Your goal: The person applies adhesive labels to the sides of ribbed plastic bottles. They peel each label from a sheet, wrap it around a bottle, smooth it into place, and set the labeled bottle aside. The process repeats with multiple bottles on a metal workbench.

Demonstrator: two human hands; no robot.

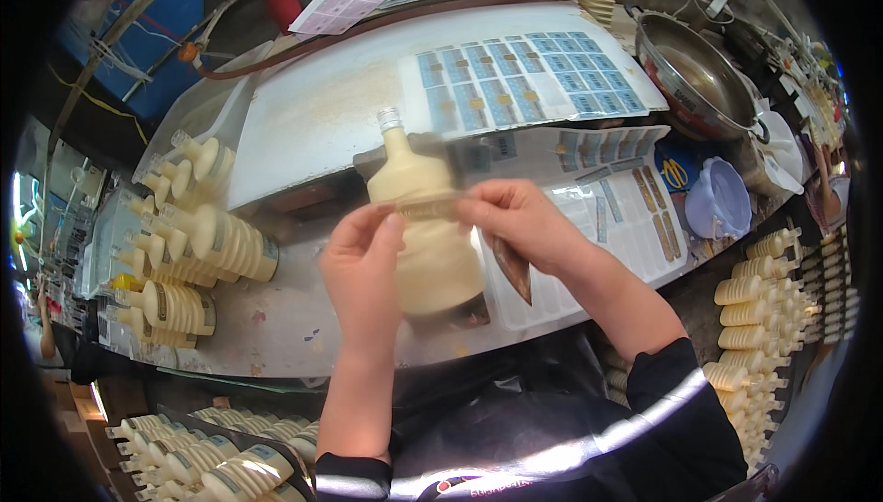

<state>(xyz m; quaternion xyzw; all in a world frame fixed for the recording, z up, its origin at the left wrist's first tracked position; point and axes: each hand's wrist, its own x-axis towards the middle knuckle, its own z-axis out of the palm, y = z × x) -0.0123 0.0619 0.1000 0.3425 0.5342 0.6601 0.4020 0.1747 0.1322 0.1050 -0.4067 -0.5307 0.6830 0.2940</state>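
Observation:
A cream-coloured bottle (432, 276) with a clear threaded neck lies in front of me, neck away from me. Across its upper body stretches a narrow brownish label strip (425, 207), slightly blurred. My left hand (361, 249) pinches the strip's left end between thumb and fingers. At the other end, my right hand (520, 215) pinches it too. A brown, pointed flat tool (511, 272) hangs below the right hand, apparently tucked in its fingers; its grip is hidden. A dark support (372, 163) shows partly behind the bottle.
Beyond lies a white slanted board (313, 125) with blue label sheets (529, 79). Loose strips rest on a clear tray (635, 226) at right, near a lavender bucket (718, 200) and metal pan (696, 74). Ridged bottles (221, 240) crowd the left; more (750, 318) stand lower right.

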